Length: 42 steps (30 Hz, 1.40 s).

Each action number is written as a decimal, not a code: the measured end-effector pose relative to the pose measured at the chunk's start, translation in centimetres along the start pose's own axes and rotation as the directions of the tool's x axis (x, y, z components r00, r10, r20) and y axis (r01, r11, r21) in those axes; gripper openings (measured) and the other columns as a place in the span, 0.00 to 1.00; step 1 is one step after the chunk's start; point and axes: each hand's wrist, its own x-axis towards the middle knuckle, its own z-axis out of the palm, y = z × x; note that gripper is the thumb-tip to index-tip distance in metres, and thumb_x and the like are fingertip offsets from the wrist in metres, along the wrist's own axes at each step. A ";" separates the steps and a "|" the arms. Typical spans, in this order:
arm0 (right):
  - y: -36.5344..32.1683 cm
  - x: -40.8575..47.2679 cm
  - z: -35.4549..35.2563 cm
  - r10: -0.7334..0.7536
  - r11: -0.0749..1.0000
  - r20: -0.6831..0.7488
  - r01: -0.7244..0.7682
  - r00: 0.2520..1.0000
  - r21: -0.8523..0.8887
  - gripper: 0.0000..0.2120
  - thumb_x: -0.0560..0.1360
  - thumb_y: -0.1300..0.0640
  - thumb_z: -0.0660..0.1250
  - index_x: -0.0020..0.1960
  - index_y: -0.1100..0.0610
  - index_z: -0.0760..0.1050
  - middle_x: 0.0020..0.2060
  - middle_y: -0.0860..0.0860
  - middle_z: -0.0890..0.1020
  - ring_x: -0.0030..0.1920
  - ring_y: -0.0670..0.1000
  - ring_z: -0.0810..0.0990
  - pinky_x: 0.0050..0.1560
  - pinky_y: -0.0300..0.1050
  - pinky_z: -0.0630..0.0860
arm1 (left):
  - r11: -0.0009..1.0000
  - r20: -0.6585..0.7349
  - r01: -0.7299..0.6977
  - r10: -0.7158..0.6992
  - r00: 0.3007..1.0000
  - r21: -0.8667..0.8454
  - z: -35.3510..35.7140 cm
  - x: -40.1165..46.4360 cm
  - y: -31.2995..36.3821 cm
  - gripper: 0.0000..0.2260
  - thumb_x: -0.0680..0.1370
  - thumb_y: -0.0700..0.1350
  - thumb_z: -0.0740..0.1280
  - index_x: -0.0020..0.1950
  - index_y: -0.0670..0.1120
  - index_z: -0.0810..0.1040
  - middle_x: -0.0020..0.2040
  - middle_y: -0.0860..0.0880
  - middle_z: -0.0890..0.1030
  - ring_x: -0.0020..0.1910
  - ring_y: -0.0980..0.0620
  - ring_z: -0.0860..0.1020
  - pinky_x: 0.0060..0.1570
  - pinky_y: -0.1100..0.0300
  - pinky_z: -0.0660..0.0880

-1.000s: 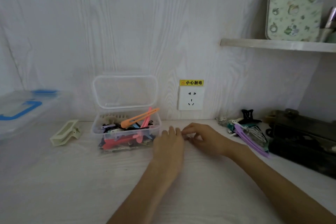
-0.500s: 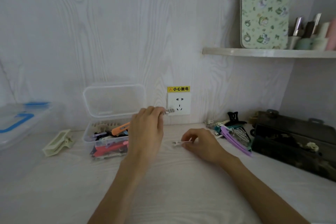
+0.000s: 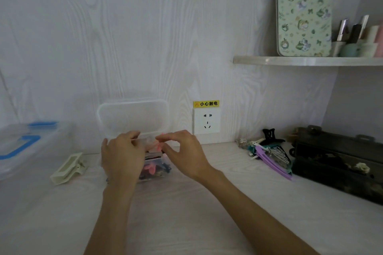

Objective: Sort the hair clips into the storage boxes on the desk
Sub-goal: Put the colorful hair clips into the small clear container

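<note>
Both hands hover over a small clear plastic storage box (image 3: 157,163) of colourful hair clips, far on the white desk (image 3: 186,213). The left hand (image 3: 122,157) and right hand (image 3: 184,155) have curled fingers; whether they hold anything is unclear. More loose hair clips (image 3: 267,151) lie to the right.

Bare desk (image 3: 186,213) lies open before me. Cream clip (image 3: 67,168) flanks my left, clip pile (image 3: 267,151) and dark case (image 3: 339,161) crowd my right; upright lid (image 3: 132,118) blocks behind.
</note>
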 end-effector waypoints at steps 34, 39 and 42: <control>10.5 -7.3 -11.3 0.453 0.843 0.211 -0.340 0.866 -0.416 0.39 0.70 0.45 0.69 0.74 0.55 0.56 0.72 0.52 0.63 0.72 0.54 0.60 0.71 0.48 0.60 | 0.921 0.661 -0.348 0.372 0.652 -0.174 6.9 -6.0 6.3 0.23 0.78 0.49 0.63 0.73 0.53 0.64 0.68 0.50 0.73 0.63 0.50 0.74 0.63 0.57 0.70; 9.9 -7.6 -10.4 0.321 0.913 0.288 -0.214 0.902 -0.347 0.27 0.76 0.51 0.64 0.73 0.46 0.59 0.71 0.47 0.65 0.71 0.50 0.63 0.70 0.45 0.61 | 0.959 0.770 -0.028 0.245 0.589 -0.283 6.3 -5.0 6.3 0.42 0.65 0.43 0.78 0.74 0.45 0.60 0.69 0.44 0.71 0.61 0.51 0.74 0.60 0.60 0.70; 9.6 -7.5 -10.0 0.275 0.908 0.242 -0.169 0.930 -0.384 0.20 0.76 0.52 0.63 0.67 0.45 0.69 0.67 0.46 0.70 0.67 0.49 0.69 0.64 0.44 0.67 | 0.984 0.815 -0.129 0.177 0.552 -0.126 5.9 -5.0 6.3 0.45 0.66 0.49 0.78 0.76 0.44 0.56 0.71 0.47 0.69 0.68 0.50 0.70 0.66 0.59 0.66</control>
